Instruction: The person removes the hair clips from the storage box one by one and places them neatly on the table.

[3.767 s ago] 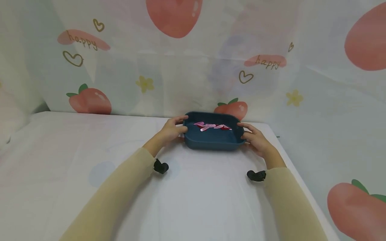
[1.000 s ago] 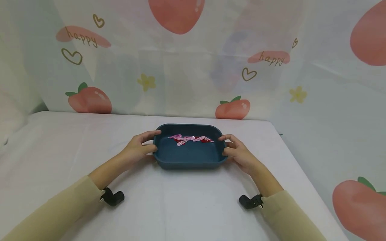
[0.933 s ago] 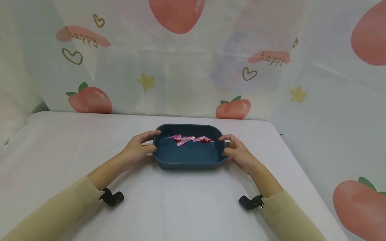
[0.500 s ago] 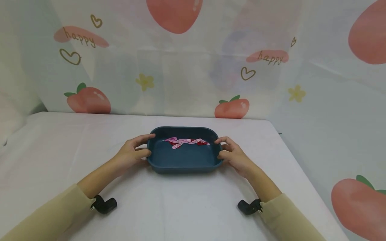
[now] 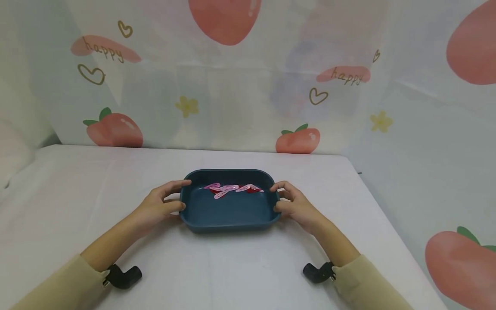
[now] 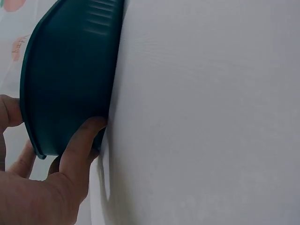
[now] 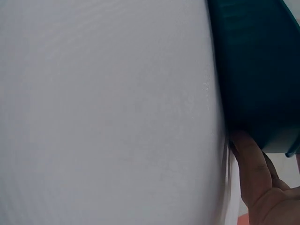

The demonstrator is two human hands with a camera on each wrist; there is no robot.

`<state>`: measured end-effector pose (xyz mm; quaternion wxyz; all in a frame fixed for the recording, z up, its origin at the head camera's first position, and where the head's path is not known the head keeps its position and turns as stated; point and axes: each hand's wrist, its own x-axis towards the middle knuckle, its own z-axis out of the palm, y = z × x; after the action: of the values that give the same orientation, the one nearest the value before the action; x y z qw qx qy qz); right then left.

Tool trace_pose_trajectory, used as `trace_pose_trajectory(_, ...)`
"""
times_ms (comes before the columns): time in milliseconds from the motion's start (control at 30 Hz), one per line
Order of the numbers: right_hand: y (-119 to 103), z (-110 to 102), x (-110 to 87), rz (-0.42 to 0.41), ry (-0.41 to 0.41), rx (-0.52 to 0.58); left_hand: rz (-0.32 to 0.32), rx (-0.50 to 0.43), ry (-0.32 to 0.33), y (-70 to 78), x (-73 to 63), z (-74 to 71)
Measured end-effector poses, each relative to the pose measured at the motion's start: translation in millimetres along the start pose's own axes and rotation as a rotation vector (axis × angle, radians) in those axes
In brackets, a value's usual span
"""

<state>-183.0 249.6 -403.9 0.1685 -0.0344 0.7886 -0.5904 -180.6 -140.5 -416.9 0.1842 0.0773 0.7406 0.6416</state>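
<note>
Closer to the person, and over toward their left, has come the dark blue-green, rounded-rectangular tray (image 5: pixel 232 227), smooth and probably plastic, since it stood near the far edge some seconds ago; both hands have travelled with it. Behind everything hangs a pale cloth backdrop (image 5: pixel 240 99) printed with red fruit, yellow flowers, hearts and the word "happy". Before it spreads the desk (image 5: pixel 248 271) under a white cloth, the tray now around its middle, upright and looking level. From where I stand I cannot tell whether its base touches the cloth or is just above it. Long beige fabric sleeves (image 5: pixel 62 282) reach in from the near side. At the tray's two short ends, the left hand (image 5: pixel 154 208) and right hand (image 5: pixel 297 208) each grip it, fingers bent at the rim and thumb against the outer wall. By each cuff juts a small black angled wrist device (image 5: pixel 124 276). Smallest of all, slim pink and red hair clips (image 5: pixel 230 188) lie overlapping in the tray's far half. The step in hand, I judge, is drawing the loaded tray nearer; the next move seems to call for an even pull from both sides, keeping it level so the clips don't slide
</note>
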Motion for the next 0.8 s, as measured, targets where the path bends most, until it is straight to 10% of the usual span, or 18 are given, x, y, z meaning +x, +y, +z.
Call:
trace_pose_trajectory(533, -12, 5, -4.2, -0.04, -0.139, -0.137, 0.013, -0.06, -0.042, -6.9, -23.4, -12.7)
trace_pose_trajectory(800, -40, 6, -12.4, -0.124, -0.189, -0.432, 0.005, -0.033, -0.046, -7.4, -26.9, -18.8)
